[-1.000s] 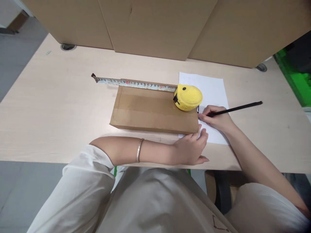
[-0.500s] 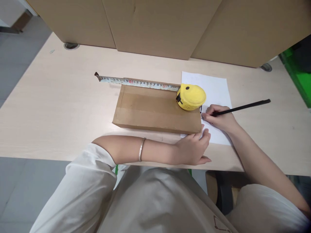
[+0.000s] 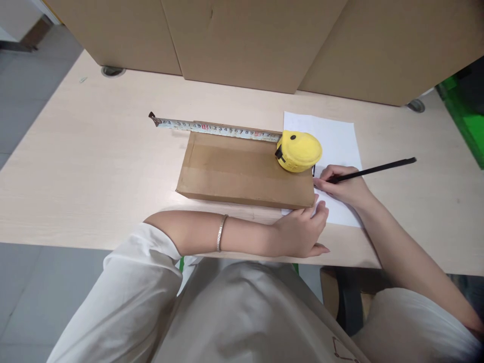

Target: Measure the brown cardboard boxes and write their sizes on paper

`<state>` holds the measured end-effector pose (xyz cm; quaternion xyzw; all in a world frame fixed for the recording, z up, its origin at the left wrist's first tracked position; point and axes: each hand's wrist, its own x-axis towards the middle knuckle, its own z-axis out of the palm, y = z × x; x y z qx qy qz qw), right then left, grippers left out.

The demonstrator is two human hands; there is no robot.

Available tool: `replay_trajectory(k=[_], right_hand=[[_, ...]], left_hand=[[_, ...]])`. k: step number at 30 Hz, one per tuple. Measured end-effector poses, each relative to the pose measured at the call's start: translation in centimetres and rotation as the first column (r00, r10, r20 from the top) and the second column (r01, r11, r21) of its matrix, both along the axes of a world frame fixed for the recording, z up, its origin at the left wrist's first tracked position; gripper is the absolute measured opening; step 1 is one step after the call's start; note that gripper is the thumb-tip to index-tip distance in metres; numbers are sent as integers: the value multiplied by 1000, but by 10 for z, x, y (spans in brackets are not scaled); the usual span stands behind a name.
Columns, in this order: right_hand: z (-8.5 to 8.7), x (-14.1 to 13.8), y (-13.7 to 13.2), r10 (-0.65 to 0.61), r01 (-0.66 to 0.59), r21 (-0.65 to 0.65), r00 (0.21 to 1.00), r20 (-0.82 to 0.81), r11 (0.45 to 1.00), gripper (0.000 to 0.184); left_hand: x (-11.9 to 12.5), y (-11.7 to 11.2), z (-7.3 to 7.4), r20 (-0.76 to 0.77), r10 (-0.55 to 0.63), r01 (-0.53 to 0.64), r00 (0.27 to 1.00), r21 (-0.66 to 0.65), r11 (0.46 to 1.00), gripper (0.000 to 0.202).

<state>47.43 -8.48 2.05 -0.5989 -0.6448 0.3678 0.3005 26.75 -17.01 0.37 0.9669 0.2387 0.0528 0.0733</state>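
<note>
A flat cardboard box (image 3: pixel 242 169) lies on the light wooden table (image 3: pixel 94 161). A yellow tape measure (image 3: pixel 299 150) rests on the box's far right corner, its blade (image 3: pixel 215 129) pulled out to the left along the box's far edge. My right hand (image 3: pixel 346 187) grips a black pen (image 3: pixel 372 169), its tip on the white sheet of paper (image 3: pixel 333 138) just right of the box. My left hand (image 3: pixel 304 229) lies on the table with fingers loosely stretched, fingertips pressing the paper's near left corner beside the box.
Tall cardboard panels (image 3: pixel 245 40) stand along the table's far edge. Cable grommets (image 3: pixel 112 71) sit in the far corners. A green object (image 3: pixel 463 121) shows at the far right. A chair (image 3: pixel 346 297) is under me.
The pen's back end has dipped slightly as my right hand shifted on the paper. The view has drifted a little. Left hand, box and tape measure stay put.
</note>
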Motion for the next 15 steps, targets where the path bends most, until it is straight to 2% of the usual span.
replay_trajectory(k=[7, 11, 15], right_hand=[[-5, 6, 1, -31, 31, 1, 998, 48, 1000, 60], [-6, 8, 2, -7, 5, 22, 998, 64, 1000, 60], [-5, 7, 1, 5, -6, 22, 1000, 22, 1000, 63]], left_hand=[[-1, 0, 3, -14, -1, 1, 1000, -27, 1000, 86], [-1, 2, 6, -26, -18, 17, 1000, -40, 999, 85], [-1, 2, 5, -12, -2, 2, 1000, -34, 999, 86]])
